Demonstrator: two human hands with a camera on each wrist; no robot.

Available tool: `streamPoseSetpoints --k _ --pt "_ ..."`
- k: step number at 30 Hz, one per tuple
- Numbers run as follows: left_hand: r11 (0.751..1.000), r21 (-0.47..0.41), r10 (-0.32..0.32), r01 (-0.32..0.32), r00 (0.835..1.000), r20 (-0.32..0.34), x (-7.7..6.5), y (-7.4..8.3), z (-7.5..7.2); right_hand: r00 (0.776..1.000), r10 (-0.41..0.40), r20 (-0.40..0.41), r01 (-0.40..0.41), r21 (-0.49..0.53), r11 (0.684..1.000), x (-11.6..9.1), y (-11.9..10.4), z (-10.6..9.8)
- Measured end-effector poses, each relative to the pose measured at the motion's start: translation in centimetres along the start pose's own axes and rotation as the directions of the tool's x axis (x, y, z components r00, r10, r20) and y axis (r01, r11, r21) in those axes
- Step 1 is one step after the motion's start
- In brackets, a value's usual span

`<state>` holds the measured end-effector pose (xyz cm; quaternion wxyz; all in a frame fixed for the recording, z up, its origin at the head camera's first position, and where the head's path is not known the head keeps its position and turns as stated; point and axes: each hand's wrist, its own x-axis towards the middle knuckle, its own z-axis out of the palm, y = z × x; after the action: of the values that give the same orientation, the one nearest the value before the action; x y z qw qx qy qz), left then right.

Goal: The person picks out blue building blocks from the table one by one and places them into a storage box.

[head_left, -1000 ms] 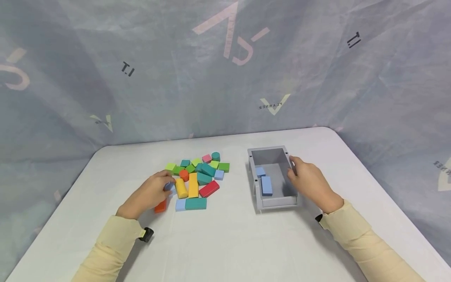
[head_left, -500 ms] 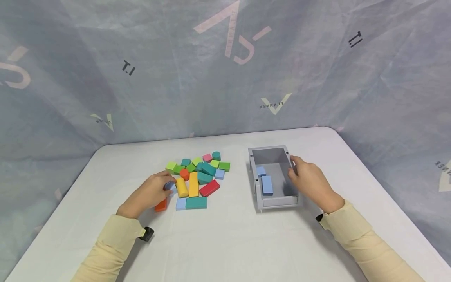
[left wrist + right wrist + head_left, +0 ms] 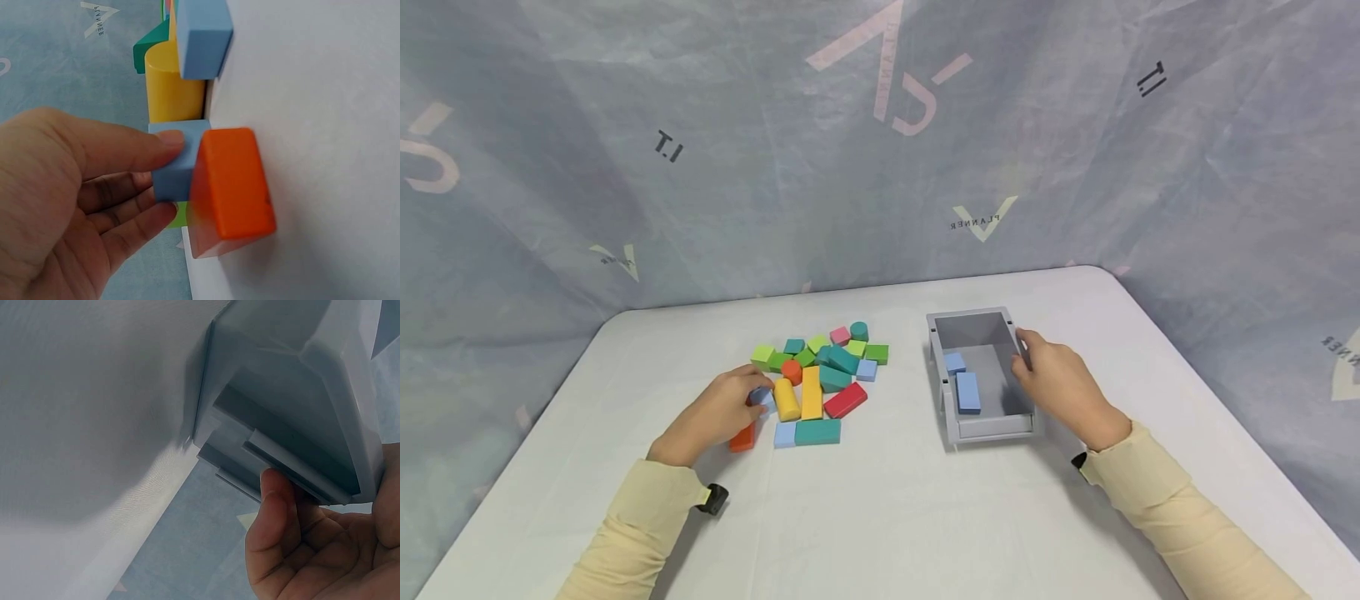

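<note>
The light blue block [image 3: 175,181] is over on the left of the gray bin [image 3: 996,427], well apart from it, and the left hand [image 3: 722,408] has it pinched between thumb and fingers. So I'd call the step in hand getting a grip on that block; can't tell if it's off the table [image 3: 895,517] at all. Next move probably calls for a firm pinch and a straight lift, because it's crowded in there.

Looks-wise: plain box shape, smooth flat faces, pretty crisp edges. Part of it is covered, so no clue if it's a cube or longer.

Around it: the yellow cylinder [image 3: 172,87] is just beside it on the bin side, and the orange block [image 3: 234,187] is close by, farther from the bin. Can't tell if those two actually touch it. The rest of the pile lies left of the bin too.

In the bin itself there are two blue blocks [image 3: 967,393], both toward its left wall. The right hand [image 3: 1060,383] grips the bin's right wall, fingers curled against it. Hands are well apart.
</note>
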<state>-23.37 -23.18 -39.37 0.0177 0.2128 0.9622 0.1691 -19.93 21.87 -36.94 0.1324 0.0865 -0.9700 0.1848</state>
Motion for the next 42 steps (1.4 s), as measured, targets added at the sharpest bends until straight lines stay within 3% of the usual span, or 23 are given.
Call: streamPoseSetpoints --k 21,32,42 --pt "0.999 -0.031 -0.037 0.038 0.999 0.038 0.0 0.2 -0.4 1.000 0.007 0.014 -0.007 0.004 1.000 -0.1 0.0 0.1" --pt "0.999 -0.027 0.024 -0.024 0.999 -0.029 0.5 2.0 -3.1 1.000 -0.022 0.000 0.022 0.006 1.000 -0.1 0.0 0.0" --pt "0.994 0.023 0.109 -0.108 0.993 -0.043 1.7 4.0 -4.2 1.000 -0.001 0.010 0.001 0.003 1.000 0.0 0.1 0.0"
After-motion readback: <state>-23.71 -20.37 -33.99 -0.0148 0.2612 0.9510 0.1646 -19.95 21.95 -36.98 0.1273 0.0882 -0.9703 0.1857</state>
